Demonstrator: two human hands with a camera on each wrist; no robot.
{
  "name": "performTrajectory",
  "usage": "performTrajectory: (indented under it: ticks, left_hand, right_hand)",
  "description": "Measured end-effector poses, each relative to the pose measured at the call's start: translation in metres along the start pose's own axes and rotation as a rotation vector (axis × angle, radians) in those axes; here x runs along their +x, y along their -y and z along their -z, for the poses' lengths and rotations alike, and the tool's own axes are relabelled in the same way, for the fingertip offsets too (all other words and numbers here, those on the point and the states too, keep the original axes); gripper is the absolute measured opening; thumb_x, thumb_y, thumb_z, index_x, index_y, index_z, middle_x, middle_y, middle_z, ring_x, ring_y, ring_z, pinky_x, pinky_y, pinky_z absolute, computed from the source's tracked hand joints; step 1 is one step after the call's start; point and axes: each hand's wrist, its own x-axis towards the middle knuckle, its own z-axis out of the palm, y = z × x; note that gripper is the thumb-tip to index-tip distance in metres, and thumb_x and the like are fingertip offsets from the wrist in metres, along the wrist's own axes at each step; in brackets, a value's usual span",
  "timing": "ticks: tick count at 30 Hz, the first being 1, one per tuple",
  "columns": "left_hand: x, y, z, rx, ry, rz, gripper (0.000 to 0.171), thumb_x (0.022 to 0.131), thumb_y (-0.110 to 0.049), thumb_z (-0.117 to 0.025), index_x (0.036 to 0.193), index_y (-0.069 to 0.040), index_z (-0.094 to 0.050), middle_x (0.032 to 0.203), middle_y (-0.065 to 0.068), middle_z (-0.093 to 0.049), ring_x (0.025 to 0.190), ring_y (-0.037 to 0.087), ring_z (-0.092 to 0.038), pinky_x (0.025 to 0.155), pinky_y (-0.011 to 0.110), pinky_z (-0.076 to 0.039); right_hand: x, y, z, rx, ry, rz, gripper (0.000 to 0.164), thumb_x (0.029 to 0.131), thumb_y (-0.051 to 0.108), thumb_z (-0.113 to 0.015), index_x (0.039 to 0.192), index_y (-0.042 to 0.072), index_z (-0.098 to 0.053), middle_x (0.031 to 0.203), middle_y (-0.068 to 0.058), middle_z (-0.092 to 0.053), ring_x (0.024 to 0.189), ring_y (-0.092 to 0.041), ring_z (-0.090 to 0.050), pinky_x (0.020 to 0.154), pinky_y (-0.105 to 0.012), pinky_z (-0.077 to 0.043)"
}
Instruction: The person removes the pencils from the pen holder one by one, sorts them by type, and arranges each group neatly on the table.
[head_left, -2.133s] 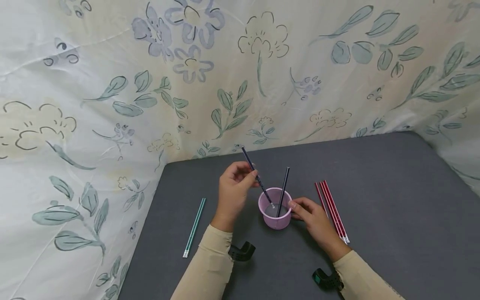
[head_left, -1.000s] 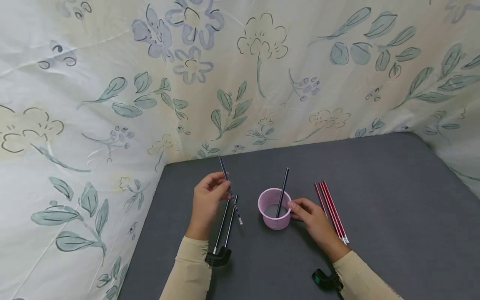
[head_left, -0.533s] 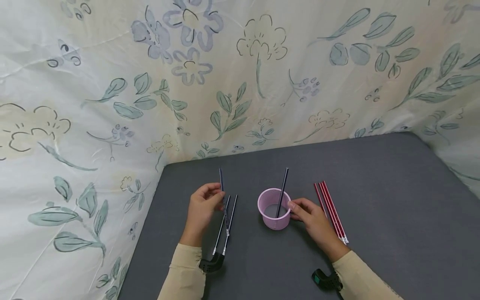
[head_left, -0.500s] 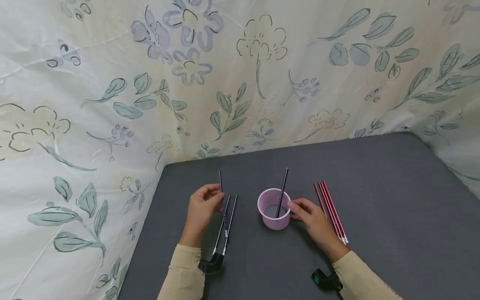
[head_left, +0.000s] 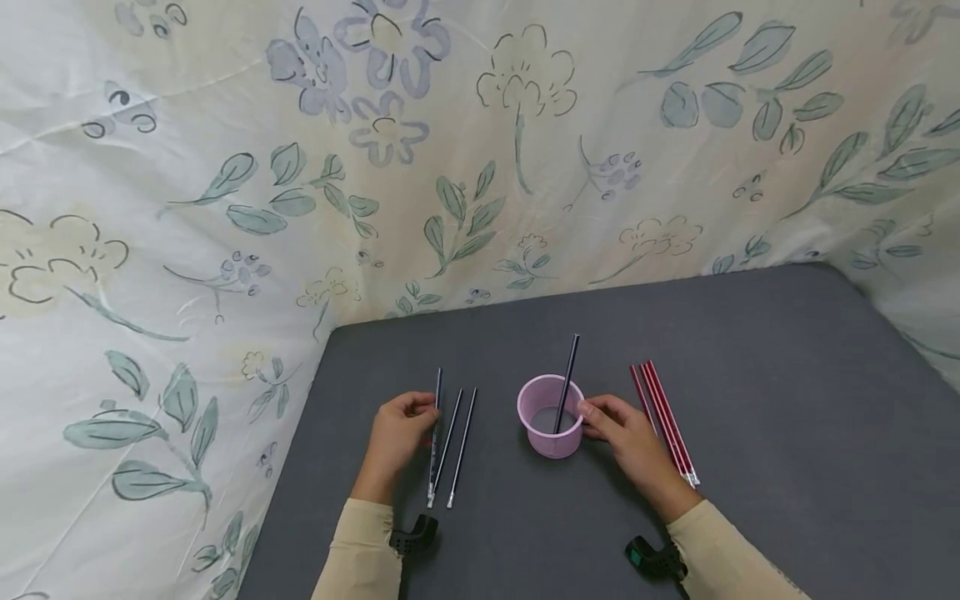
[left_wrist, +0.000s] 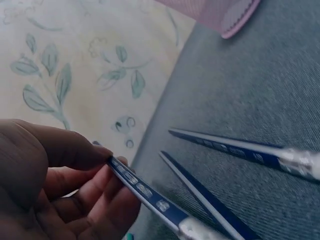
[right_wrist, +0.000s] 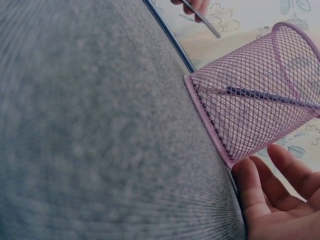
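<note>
My left hand [head_left: 397, 433] pinches a dark blue pencil [left_wrist: 145, 195] between thumb and fingers, low over the table. Its silvery end points toward me, close beside two more dark blue pencils [head_left: 462, 450] that lie on the table. To the right stands a pink mesh pencil cup [right_wrist: 240, 95], upright, with one dark blue pencil [head_left: 569, 367] leaning inside. My right hand [head_left: 630, 437] is at the cup's right side. In the right wrist view its loosely bent fingers rest against the mesh wall near the base, not wrapped round it.
Several red pencils [head_left: 663, 417] lie side by side beyond my right hand. The dark grey table [head_left: 735, 350] ends at a flowered cloth [head_left: 517, 225] behind and to the left. Each wrist carries a black camera.
My left hand has carried the dark blue pencil out from the cup, leftward and down beside the other two. The teal pencils seen earlier are now hidden behind that hand and arm. The right hand stays.
</note>
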Motion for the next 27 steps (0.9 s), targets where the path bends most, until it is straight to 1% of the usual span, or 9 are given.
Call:
performTrajectory:
  ticks: [3, 6, 12, 16, 19, 22, 27]
  left_hand:
    - [-0.001, 0.003, -0.002, 0.068, 0.003, 0.007, 0.021, 0.098, 0.002, -0.073, 0.119, 0.007, -0.075, 0.096, 0.011, -0.071, 0.078, 0.022, -0.067, 0.061, 0.038, -0.062]
    - [-0.001, 0.005, -0.004, 0.13, 0.01, 0.015, 0.022, 0.098, 0.001, -0.073, 0.118, 0.006, -0.076, 0.094, 0.009, -0.072, 0.077, 0.021, -0.067, 0.061, 0.039, -0.063]
    - [-0.002, 0.005, -0.004, 0.255, 0.006, 0.032, 0.021, 0.095, 0.0, -0.072, 0.115, 0.003, -0.078, 0.09, 0.005, -0.071, 0.067, 0.018, -0.064, 0.056, 0.036, -0.059]
    - [-0.003, 0.001, -0.004, 0.31, 0.01, 0.053, 0.021, 0.094, 0.001, -0.07, 0.114, 0.002, -0.078, 0.088, 0.004, -0.069, 0.061, 0.018, -0.062, 0.053, 0.035, -0.056]
    - [-0.004, 0.0, -0.005, 0.326, 0.031, 0.063, 0.021, 0.094, 0.001, -0.07, 0.113, 0.003, -0.078, 0.087, 0.005, -0.069, 0.06, 0.019, -0.062, 0.053, 0.035, -0.057]
    - [-0.006, 0.0, -0.008, 0.322, 0.047, 0.081, 0.02, 0.094, 0.002, -0.07, 0.113, 0.003, -0.078, 0.087, 0.005, -0.069, 0.063, 0.019, -0.063, 0.053, 0.036, -0.058]
    - [-0.007, 0.002, -0.013, 0.298, 0.04, 0.078, 0.022, 0.092, 0.002, -0.071, 0.113, 0.003, -0.078, 0.088, 0.006, -0.069, 0.067, 0.018, -0.064, 0.053, 0.036, -0.059]
  right_hand:
    - [0.0, 0.0, 0.0, -0.003, -0.008, -0.002, 0.032, 0.111, 0.017, -0.065, 0.125, -0.011, -0.069, 0.124, -0.025, -0.068, 0.108, -0.014, -0.069, 0.093, -0.031, -0.058]
    - [0.0, 0.001, 0.0, -0.004, -0.007, -0.005, 0.032, 0.111, 0.018, -0.065, 0.125, -0.011, -0.069, 0.124, -0.026, -0.068, 0.108, -0.014, -0.069, 0.094, -0.032, -0.058]
    - [-0.001, 0.003, -0.002, -0.006, -0.007, -0.009, 0.033, 0.112, 0.018, -0.065, 0.125, -0.011, -0.068, 0.124, -0.025, -0.068, 0.108, -0.014, -0.069, 0.094, -0.032, -0.058]
    - [-0.001, 0.004, -0.001, 0.002, -0.007, -0.009, 0.033, 0.112, 0.018, -0.064, 0.125, -0.012, -0.068, 0.124, -0.025, -0.068, 0.108, -0.015, -0.068, 0.094, -0.032, -0.058]
    - [0.0, 0.004, -0.001, 0.008, -0.006, -0.011, 0.033, 0.111, 0.017, -0.065, 0.125, -0.013, -0.068, 0.124, -0.026, -0.068, 0.108, -0.015, -0.069, 0.094, -0.033, -0.059]
    - [0.001, 0.003, 0.0, 0.006, -0.001, -0.015, 0.033, 0.111, 0.018, -0.065, 0.125, -0.012, -0.068, 0.124, -0.026, -0.068, 0.108, -0.015, -0.069, 0.094, -0.033, -0.058]
    - [0.001, 0.004, 0.002, 0.001, 0.002, -0.018, 0.033, 0.112, 0.019, -0.065, 0.126, -0.011, -0.068, 0.125, -0.025, -0.068, 0.109, -0.015, -0.068, 0.094, -0.032, -0.058]
